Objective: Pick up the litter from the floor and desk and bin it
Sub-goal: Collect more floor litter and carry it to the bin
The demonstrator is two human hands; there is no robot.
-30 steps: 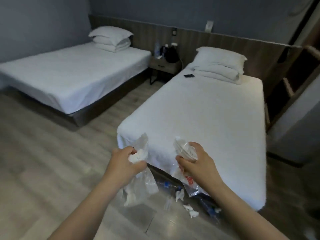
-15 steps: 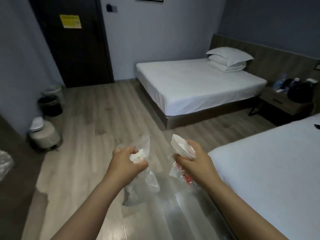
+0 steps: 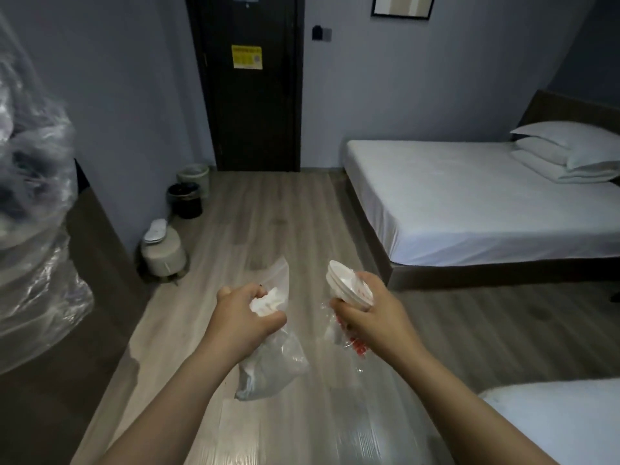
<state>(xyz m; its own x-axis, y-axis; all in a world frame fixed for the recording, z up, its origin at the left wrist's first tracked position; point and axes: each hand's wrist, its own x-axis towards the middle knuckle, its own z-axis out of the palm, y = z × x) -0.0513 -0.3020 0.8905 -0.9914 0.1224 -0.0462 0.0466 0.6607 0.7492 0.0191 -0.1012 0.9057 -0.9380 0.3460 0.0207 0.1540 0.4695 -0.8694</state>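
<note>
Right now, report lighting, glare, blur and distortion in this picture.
Head view: dim light; glare streaks the near floor; plastic wrap far left is blurred; right wall corner bows, wide-angle; bag in left hand and cups in right hand are sharper.

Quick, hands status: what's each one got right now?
The left hand grips a clear plastic bag and crumpled white tissue.
The right hand grips stacked white cups and a red-printed clear wrapper.

Grey wood-plank floor point(image 3: 268, 229) carries black round bin point(image 3: 185, 200), pale bin point(image 3: 194, 174) just behind, beige round stool point(image 3: 163, 255) left; white-sheeted bed point(image 3: 469, 203) far right.
</note>
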